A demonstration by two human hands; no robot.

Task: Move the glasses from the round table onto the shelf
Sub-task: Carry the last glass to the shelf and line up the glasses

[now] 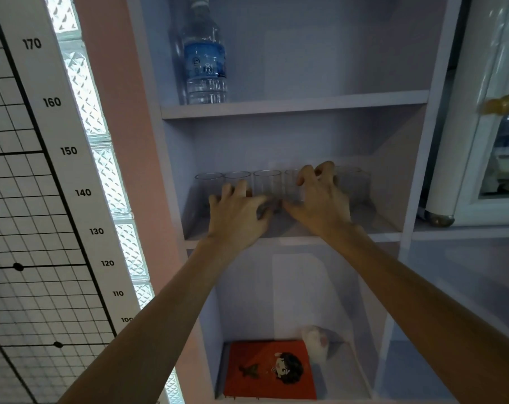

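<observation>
Three compartments of pale lilac shelf unit (294, 106) in view, against pink wall (116, 83). To left: glass-block strip (81, 77), white height chart with black numbers (70, 150), black wire grid (14, 199). To right: white glass-door cabinet (486, 141).

Top compartment: clear plastic water bottle with blue label (206, 68), upright.

Middle compartment: row of clear drinking glasses (267, 182), upright along back.

Bottom compartment: orange-red book with cartoon figure (265, 371), flat; white soft object (317, 342) behind.

Left hand (236, 217), fingers curved, before left glasses. Right hand (323, 199) clawed over glass rim further right. Grasp of either impossible to tell.
</observation>
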